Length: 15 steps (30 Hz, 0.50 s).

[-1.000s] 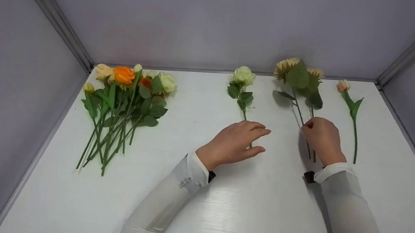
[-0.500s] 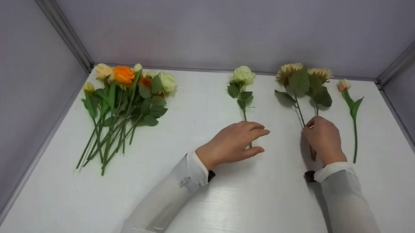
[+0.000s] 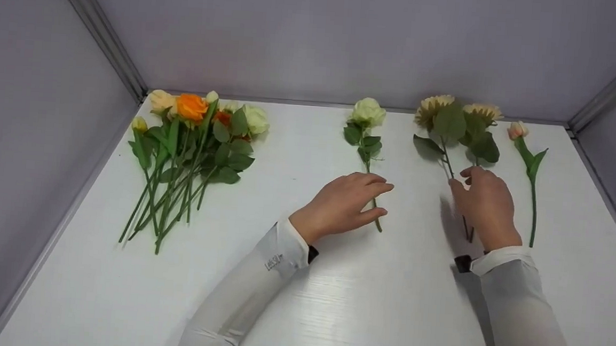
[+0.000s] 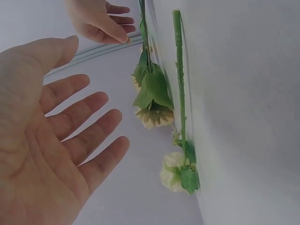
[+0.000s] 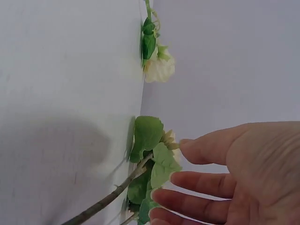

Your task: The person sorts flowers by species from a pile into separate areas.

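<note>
My left hand, fingers spread, hovers over the stem of a white-green rose lying on the white table. In the left wrist view the palm is bare, and the rose stem lies apart from it. Toward the right, my right hand is above the stems of two pale yellow, sunflower-like flowers. Its thumb and fingers are parted, and the right wrist view shows a stem beyond the hand, held by nothing. The blooms lean near the back wall, with big green leaves partly covering them.
A pink tulip lies right of the right hand. At the left is a loose bunch of several flowers, including an orange rose, a yellow tulip and a white rose. Grey walls enclose the table's back and sides.
My right hand has set the two sunflower-like flowers down and let go of their stems, its fingers parting. The left hand stays over the rose. The head view has shifted slightly.
</note>
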{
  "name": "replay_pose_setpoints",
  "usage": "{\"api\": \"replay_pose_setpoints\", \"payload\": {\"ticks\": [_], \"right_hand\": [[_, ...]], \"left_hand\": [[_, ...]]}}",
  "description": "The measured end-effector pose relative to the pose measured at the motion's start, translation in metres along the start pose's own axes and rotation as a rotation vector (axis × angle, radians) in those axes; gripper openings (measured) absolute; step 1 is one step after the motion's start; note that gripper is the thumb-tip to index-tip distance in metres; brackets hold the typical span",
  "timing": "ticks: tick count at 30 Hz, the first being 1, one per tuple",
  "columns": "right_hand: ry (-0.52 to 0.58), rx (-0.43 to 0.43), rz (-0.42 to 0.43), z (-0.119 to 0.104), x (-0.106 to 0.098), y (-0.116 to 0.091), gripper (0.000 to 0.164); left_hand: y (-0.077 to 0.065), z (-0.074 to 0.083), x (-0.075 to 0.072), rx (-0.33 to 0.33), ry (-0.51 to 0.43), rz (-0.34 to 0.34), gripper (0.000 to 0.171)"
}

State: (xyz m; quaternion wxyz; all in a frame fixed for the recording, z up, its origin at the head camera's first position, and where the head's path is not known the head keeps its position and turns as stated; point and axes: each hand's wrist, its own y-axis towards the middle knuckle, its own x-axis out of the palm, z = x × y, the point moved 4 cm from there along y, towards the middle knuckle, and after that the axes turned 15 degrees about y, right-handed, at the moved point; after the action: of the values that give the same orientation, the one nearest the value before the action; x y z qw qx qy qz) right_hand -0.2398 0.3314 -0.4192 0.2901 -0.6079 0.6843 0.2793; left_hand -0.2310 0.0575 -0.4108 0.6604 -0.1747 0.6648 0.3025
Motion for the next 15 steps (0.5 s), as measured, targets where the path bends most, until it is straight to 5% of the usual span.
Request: {"api": "replay_pose_setpoints", "payload": {"ticks": [8, 15], "right_hand": [[-0.028, -0.205, -0.011, -0.037, 0.031, -0.014, 0.045], [-0.060, -0.450, -0.170, -0.080, 0.078, -0.044, 0.050]], "left_hand": [[-0.025, -0.051, 0.006, -0.205, 0.062, 0.002, 0.041], [-0.079, -0.121, -0.003, -0.491, 0.098, 0.014, 0.028]]}}
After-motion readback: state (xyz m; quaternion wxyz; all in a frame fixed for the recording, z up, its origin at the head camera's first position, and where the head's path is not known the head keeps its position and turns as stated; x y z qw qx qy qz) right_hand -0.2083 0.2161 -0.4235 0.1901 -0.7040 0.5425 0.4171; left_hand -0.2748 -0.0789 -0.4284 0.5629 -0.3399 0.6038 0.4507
